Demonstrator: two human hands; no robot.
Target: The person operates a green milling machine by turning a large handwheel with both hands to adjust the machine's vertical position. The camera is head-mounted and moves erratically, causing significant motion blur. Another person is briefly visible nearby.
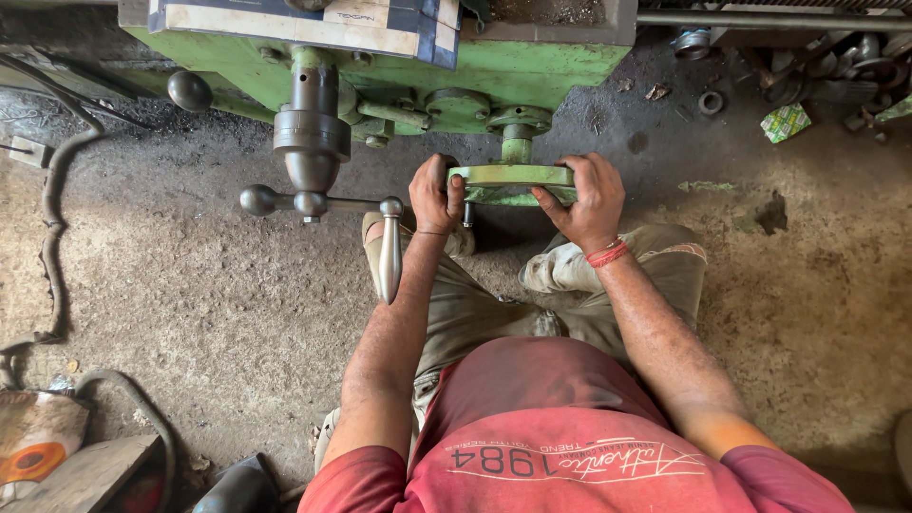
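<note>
Handwheel, green and seen edge-on, sits just above the frame's centre, gripped at both ends by the person's hands. Nearest the camera, at the bottom of the frame, lies a red shirt, with khaki trousers above it over the dusty floor. The left hand is closed around the wheel's dark handle at its left end; the right hand, with a red wristband, curls its fingers over the right rim. Left of them hangs a steel lever with ball knobs. Farther up, the green machine fills the top of the frame.
</note>
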